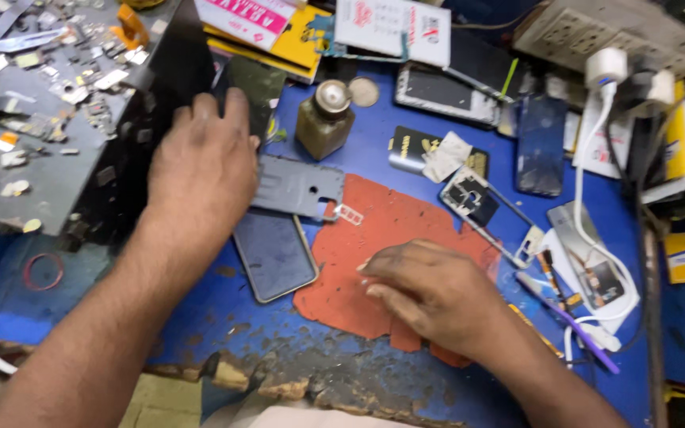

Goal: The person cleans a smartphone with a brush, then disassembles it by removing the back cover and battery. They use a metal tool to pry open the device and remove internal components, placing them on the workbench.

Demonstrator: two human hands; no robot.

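My left hand (204, 162) lies palm down, fingers spread, on a grey phone back frame (299, 186) and a dark glass panel (254, 87). Just below it a phone (275, 254) lies screen up on the blue bench. My right hand (430, 289) rests on a worn red mat (390, 238), fingers curled toward a very small part I cannot make out. A small card tray (348, 214) sticks out from the grey frame onto the mat.
A brown glass bottle (324, 119) with a metal cap stands behind the frame. A bare phone frame (481, 202), another phone (541, 143), a white charger cable (588, 214), a purple tool (568, 321) and a black tray of small parts (41, 119) crowd the bench.
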